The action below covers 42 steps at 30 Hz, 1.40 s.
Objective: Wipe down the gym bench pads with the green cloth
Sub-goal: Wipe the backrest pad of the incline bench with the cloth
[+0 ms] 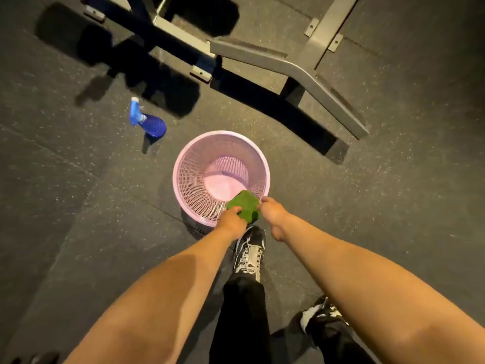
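A folded green cloth [244,206] hangs over the near rim of a pink mesh basket [195,179] that stands on the floor. My left hand [232,222] grips the cloth's left edge. My right hand [273,214] pinches its right edge. Both arms reach down from the bottom of the view. Only the grey metal base frame of a gym bench [301,72] shows at the top; its pads are out of view.
A blue spray bottle [148,122] stands on the dark speckled rubber floor left of the basket. My two black-and-white shoes [249,253] are planted just behind the basket. The frame's foot [359,130] reaches toward the right.
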### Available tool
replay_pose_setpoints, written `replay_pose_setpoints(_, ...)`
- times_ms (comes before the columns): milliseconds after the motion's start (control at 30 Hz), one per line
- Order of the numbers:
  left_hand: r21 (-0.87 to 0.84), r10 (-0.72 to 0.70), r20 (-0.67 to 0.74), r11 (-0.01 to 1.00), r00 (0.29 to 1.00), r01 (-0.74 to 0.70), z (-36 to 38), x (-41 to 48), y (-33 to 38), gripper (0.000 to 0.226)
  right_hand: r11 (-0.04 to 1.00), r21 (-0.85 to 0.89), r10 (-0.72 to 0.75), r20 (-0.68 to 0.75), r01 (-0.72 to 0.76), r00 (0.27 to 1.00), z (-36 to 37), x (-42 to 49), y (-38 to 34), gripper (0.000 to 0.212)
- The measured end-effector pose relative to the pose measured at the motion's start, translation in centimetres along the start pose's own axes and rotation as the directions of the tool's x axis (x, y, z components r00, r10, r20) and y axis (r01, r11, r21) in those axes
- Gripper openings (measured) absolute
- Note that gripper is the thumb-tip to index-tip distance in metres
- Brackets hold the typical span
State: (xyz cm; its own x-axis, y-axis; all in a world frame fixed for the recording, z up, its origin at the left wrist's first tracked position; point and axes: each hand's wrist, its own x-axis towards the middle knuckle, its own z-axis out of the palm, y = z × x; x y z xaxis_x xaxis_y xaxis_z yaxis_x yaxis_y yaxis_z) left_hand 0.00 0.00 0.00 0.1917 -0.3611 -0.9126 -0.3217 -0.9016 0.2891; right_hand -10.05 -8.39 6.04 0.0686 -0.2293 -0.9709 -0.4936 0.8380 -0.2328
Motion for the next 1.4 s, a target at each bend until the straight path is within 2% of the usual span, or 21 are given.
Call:
replay_pose_setpoints(100, 0.024, -0.023, -0.056, 0.999, 0.998, 0.024, 0.8, 1.4, -0.7, 0.056, 1.000, -0.028, 0.000, 0.009, 0.000, 1.000, 0.5, 2.0, 0.9, 0.042)
replay_pose_setpoints(200, 0.094, 0.003, -0.140, 0.996, 0.990, 0.010, 1.2, 1.7, -1.0, 0.048, 0.995, -0.097, -0.021, -0.033, 0.018, 0.999, 1.3, 3.5, 1.9, 0.039)
replay_pose_setpoints(367, -0.012, 0.023, -0.294, 1.000, 0.956, -0.028, 0.8, 0.4, -0.4, 0.033, 0.927, -0.372, -0.089, -0.097, 0.047, 0.991, 0.8, 2.8, 1.1, 0.033)
replay_pose_setpoints(433, -0.056, 0.046, -0.316, 0.996, 0.948, -0.067, 0.2, -0.9, 0.2, 0.029, 0.921, -0.388, -0.094, -0.111, 0.044, 0.989, 0.2, 1.3, 0.4, 0.030)
replay_pose_setpoints(533, -0.094, 0.063, -0.318, 0.991, 0.946, -0.098, -0.3, -3.7, 1.5, 0.035, 0.926, -0.372, -0.109, -0.115, 0.060, 0.987, -1.0, -1.5, -0.1, 0.029)
replay_pose_setpoints(633, -0.058, 0.085, -0.263, 0.993, 0.961, -0.104, -0.1, -6.0, 2.6, 0.036, 0.938, -0.332, -0.150, -0.135, 0.098, 0.979, -3.0, -4.4, -0.7, 0.030)
replay_pose_setpoints(767, 0.187, 0.107, -0.066, 0.978, 0.992, -0.093, 1.6, -4.7, 1.6, 0.028, 0.935, -0.330, -0.161, -0.069, 0.129, 0.985, -4.3, -4.6, -0.2, 0.036)
replay_pose_setpoints(867, 0.377, 0.074, 0.064, 0.922, 0.995, -0.092, 3.2, -1.9, 0.3, 0.050, 0.926, -0.351, -0.139, 0.025, 0.139, 0.990, -4.0, -2.5, 1.1, 0.051)
replay_pose_setpoints(933, 0.463, 0.136, 0.047, 0.875, 0.990, -0.142, 3.6, -0.9, -0.4, 0.047, 0.918, -0.367, -0.138, 0.056, 0.149, 0.989, -3.6, -1.2, 2.1, 0.059)
replay_pose_setpoints(1000, 0.349, 0.222, -0.106, 0.921, 0.969, -0.173, 3.8, -0.8, -0.8, 0.042, 0.917, -0.361, -0.154, 0.076, 0.171, 0.985, -3.3, -0.3, 2.9, 0.063)
replay_pose_setpoints(1100, 0.073, 0.181, -0.334, 0.983, 0.925, -0.166, 3.5, -2.3, -0.8, 0.038, 0.927, -0.335, -0.142, 0.110, 0.171, 0.984, -2.8, -0.1, 3.5, 0.062)
replay_pose_setpoints(1167, 0.008, 0.172, -0.381, 0.983, 0.908, -0.183, 2.8, -3.7, -0.2, 0.033, 0.931, -0.317, -0.152, 0.109, 0.179, 0.982, -2.7, -0.4, 3.6, 0.063)
replay_pose_setpoints(1267, -0.023, 0.247, -0.414, 0.959, 0.876, -0.281, 1.3, -6.5, 1.7, 0.025, 0.937, -0.275, -0.200, 0.085, 0.216, 0.976, -3.7, -2.3, 2.9, 0.063)
replay_pose_setpoints(1400, -0.023, 0.368, -0.365, 0.915, 0.855, -0.403, -0.3, -11.9, 6.3, 0.018, 0.935, -0.178, -0.303, 0.052, 0.307, 0.952, -6.3, -7.5, 1.2, 0.058)
